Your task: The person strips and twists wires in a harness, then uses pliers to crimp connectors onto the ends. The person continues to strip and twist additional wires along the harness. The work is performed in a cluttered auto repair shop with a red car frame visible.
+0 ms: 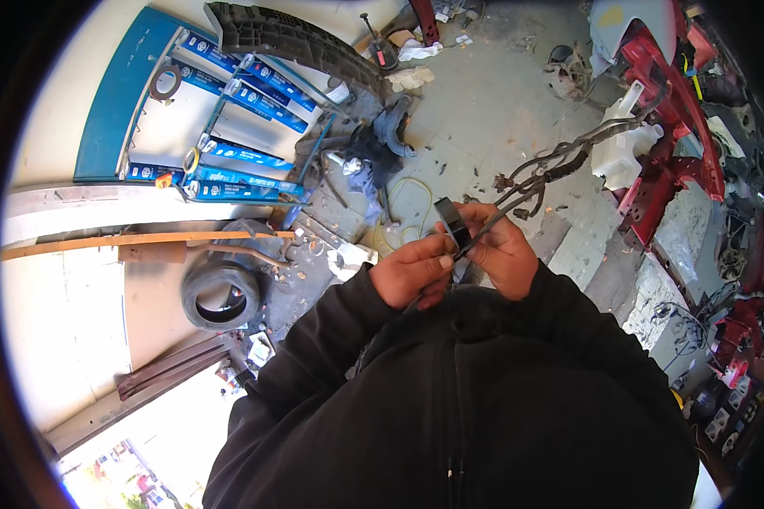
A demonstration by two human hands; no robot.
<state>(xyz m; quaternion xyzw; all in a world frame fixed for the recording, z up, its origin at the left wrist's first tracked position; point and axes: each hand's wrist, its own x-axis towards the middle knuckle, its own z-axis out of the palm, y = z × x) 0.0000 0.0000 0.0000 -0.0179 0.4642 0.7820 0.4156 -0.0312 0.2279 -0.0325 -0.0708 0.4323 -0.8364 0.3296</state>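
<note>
A bundle of dark cables, a wiring harness [530,184], runs from between my hands up to the right, toward the red car body parts. My left hand [416,270] is closed, its thumb and fingers pinching the harness end close to my chest. A roll of black tape [452,222] stands on edge between my hands, against the harness. My right hand [505,254] is closed around the roll's side, and the cables pass across its fingers. The fingertips behind the roll are partly hidden.
Red car body parts [675,161] and a white plastic reservoir [624,157] lie at the right. To the left are a wall rack with blue boxes [246,191], a tyre [221,294] and a black bumper-like piece [297,42]. Debris litters the concrete floor [475,110].
</note>
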